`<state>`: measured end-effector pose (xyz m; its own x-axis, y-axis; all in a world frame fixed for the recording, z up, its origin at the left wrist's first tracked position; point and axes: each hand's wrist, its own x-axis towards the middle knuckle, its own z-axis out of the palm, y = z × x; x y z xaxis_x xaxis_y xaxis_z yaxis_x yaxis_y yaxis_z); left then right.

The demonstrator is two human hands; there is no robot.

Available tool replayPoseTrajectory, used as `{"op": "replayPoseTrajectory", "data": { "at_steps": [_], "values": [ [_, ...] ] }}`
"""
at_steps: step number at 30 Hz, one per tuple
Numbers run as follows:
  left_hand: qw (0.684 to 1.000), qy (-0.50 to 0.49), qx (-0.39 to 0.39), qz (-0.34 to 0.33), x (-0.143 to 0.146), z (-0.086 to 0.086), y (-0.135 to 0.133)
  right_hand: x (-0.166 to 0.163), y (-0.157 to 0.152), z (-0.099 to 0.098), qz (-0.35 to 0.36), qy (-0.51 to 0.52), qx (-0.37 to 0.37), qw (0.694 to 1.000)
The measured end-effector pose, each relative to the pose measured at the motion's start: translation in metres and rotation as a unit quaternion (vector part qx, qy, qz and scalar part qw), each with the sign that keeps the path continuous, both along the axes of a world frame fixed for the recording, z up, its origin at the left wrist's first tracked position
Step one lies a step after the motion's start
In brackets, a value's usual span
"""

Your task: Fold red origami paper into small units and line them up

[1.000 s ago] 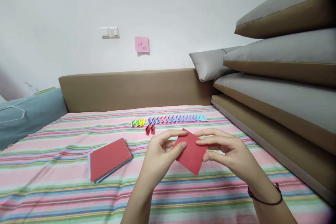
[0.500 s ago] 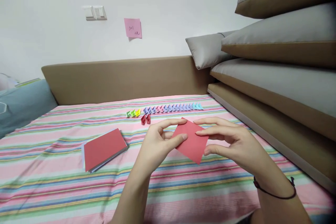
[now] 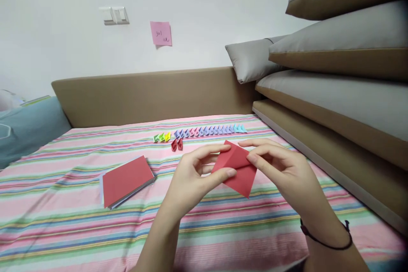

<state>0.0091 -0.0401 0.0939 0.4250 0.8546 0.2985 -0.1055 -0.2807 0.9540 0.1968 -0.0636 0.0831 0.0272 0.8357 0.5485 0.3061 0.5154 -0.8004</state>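
A folded square of red paper point(image 3: 237, 172) is held up between my hands above the striped cloth. My left hand point(image 3: 199, 174) grips its left side, thumb in front and index finger along the top corner. My right hand point(image 3: 280, 163) pinches the right corner between thumb and fingers. A crease or raised flap runs across the upper part of the sheet. Behind, two small dark red folded paper pieces point(image 3: 177, 145) stand close together. A long row of purple, pink and blue folded pieces point(image 3: 208, 131) lies farther back, with green and yellow ones point(image 3: 162, 137) at its left.
A stack of coloured paper point(image 3: 129, 182), red on top, lies left on the striped cloth point(image 3: 79, 225). Grey and brown cushions point(image 3: 338, 93) are piled at the right. A brown padded board point(image 3: 153, 95) stands along the wall; a blue pillow point(image 3: 32, 123) is at far left.
My right thumb has moved up from below the paper and now presses on its right corner. The paper has shifted slightly right, and a fold line shows across it.
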Motion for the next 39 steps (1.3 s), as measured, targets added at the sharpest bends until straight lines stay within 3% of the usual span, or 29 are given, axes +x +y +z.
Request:
{"op": "replayPoseTrajectory", "data": {
  "at_steps": [6,14,25,39],
  "values": [
    [0.999,-0.043,-0.015,0.02,0.01,0.002,-0.009,-0.011,-0.005,-0.001,-0.018,0.058,-0.003,0.998],
    [0.983,-0.114,-0.053,0.132,0.022,0.006,-0.021,-0.019,-0.018,0.004,-0.062,0.049,0.016,0.997],
    [0.978,-0.129,-0.088,0.138,0.023,0.015,-0.032,-0.025,-0.029,0.009,-0.084,0.087,-0.007,0.993],
    [0.977,-0.099,-0.095,0.162,0.022,0.016,-0.032,-0.025,-0.029,0.01,-0.085,0.102,-0.034,0.991]
  ]
}}
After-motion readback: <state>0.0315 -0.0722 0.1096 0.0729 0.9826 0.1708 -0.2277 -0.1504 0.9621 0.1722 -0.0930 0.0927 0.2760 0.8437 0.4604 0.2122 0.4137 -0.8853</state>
